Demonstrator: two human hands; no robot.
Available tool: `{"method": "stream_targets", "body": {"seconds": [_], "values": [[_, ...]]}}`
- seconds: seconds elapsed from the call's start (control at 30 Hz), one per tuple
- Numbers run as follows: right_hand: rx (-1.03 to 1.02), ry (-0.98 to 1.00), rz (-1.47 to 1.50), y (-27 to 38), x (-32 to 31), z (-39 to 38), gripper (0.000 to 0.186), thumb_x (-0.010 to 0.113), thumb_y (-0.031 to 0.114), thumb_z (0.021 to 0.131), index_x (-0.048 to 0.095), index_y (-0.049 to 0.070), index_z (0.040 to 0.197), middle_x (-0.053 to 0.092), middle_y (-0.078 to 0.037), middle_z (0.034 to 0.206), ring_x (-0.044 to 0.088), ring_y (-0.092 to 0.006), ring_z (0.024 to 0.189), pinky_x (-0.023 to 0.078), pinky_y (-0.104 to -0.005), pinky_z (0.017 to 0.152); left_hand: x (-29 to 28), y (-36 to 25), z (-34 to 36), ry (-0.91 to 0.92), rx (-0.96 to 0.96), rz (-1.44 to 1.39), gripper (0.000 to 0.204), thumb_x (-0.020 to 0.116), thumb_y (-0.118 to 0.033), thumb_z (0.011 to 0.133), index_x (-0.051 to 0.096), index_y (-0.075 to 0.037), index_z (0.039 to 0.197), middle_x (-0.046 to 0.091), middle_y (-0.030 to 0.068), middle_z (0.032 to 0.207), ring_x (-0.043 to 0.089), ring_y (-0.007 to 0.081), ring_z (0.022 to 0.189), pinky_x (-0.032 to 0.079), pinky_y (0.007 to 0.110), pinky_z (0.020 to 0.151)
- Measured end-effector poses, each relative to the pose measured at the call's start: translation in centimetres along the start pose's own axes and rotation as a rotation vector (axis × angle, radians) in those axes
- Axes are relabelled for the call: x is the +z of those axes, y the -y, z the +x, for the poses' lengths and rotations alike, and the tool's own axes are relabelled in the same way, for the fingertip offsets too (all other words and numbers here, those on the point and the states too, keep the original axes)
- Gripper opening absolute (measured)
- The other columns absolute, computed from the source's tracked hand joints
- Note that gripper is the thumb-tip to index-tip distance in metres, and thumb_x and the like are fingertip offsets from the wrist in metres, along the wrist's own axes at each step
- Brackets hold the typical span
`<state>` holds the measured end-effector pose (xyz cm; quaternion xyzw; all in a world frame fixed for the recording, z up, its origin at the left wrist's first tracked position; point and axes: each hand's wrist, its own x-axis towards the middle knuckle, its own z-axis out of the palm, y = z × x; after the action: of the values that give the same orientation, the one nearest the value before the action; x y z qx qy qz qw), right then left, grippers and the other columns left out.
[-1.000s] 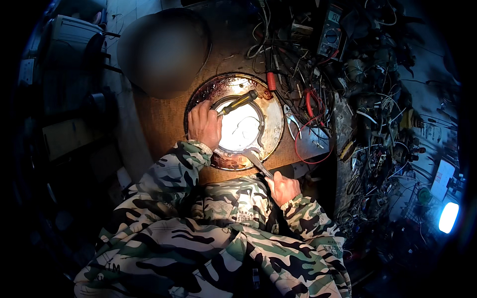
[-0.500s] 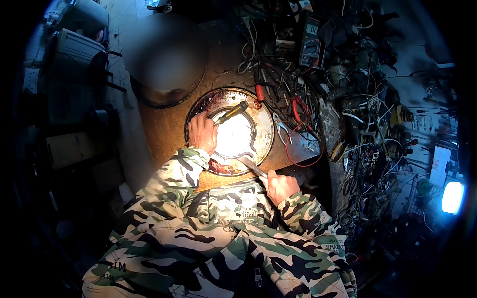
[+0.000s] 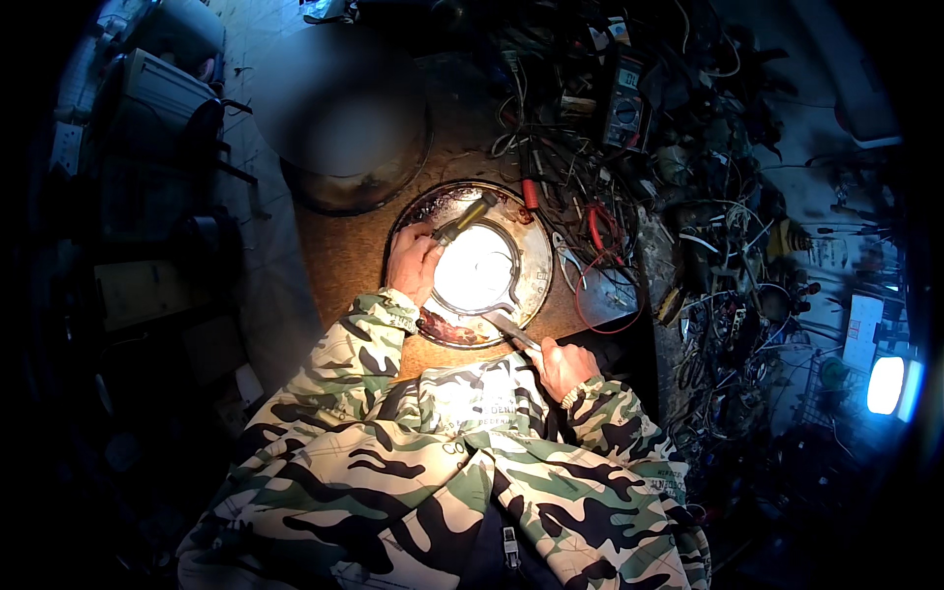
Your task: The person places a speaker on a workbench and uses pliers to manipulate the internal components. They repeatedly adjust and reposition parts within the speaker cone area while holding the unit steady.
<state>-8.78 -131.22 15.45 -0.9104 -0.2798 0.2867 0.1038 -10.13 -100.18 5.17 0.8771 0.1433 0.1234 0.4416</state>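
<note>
A round metal disc [image 3: 536, 251] with dark red-brown staining lies on the brown work surface, its centre glaring white under the light. A dark ring [image 3: 515, 265] circles that centre. My left hand [image 3: 413, 265] rests on the disc's left side, fingers curled in at the ring; what they pinch is hidden. Against those fingers, a screwdriver [image 3: 472, 218] with a yellow and black handle slants across the ring. My right hand [image 3: 568, 371] is closed round a flat metal bar tool [image 3: 511, 328], whose far end meets the ring's lower right edge.
Beyond, another round dark-rimmed piece [image 3: 359, 197] is partly blurred. Tangled cables, red-handled probes [image 3: 530, 194], pliers [image 3: 564, 254] and a multimeter [image 3: 626, 103] crowd the right side. A bright lamp [image 3: 886, 384] glows at far right.
The whole view has shifted slightly, so the bench sits a little further right and lower. Both hands keep nearly the same places on the disc and the bar tool.
</note>
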Motion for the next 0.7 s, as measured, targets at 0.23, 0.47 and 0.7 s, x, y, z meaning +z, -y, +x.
{"method": "stream_targets", "body": {"seconds": [0.23, 0.47, 0.7], "values": [[0.033, 0.021, -0.026, 0.2, 0.1, 0.2, 0.034, 0.062, 0.035, 0.098, 0.062, 0.003, 0.087, 0.065, -0.026, 0.067, 0.068, -0.0465, 0.067, 0.054, -0.0545, 0.06, -8.5, -4.7, -3.4, 0.203, -0.26, -1.073, 0.039, 0.057, -0.014, 0.106, 0.053, 0.002, 0.14, 0.069, 0.0094, 0.095, 0.067, 0.013, 0.084, 0.057, 0.027, 0.071], [0.059, 0.031, -0.009, 0.8, -0.5, 0.1, 0.036, 0.063, 0.036, 0.098, 0.063, 0.002, 0.087, 0.065, -0.027, 0.067, 0.068, -0.0475, 0.068, 0.054, -0.055, 0.061, -11.2, -5.7, -4.7, 0.325, -0.239, -1.159, 0.058, 0.057, -0.01, 0.104, 0.031, 0.003, 0.155, 0.07, 0.0124, 0.099, 0.072, 0.0218, 0.095, 0.058, 0.038, 0.091], [0.077, 0.027, -0.019, 0.7, 0.1, 0.0, 0.038, 0.062, 0.037, 0.099, 0.063, 0.002, 0.087, 0.065, -0.028, 0.067, 0.068, -0.0476, 0.068, 0.054, -0.0549, 0.061, -12.1, -7.1, -5.3, 0.317, -0.121, -1.12, 0.034, 0.06, -0.003, 0.099, 0.05, 0.0, 0.131, 0.067, 0.0137, 0.103, 0.066, 0.0291, 0.108, 0.048, 0.048, 0.106]]}}
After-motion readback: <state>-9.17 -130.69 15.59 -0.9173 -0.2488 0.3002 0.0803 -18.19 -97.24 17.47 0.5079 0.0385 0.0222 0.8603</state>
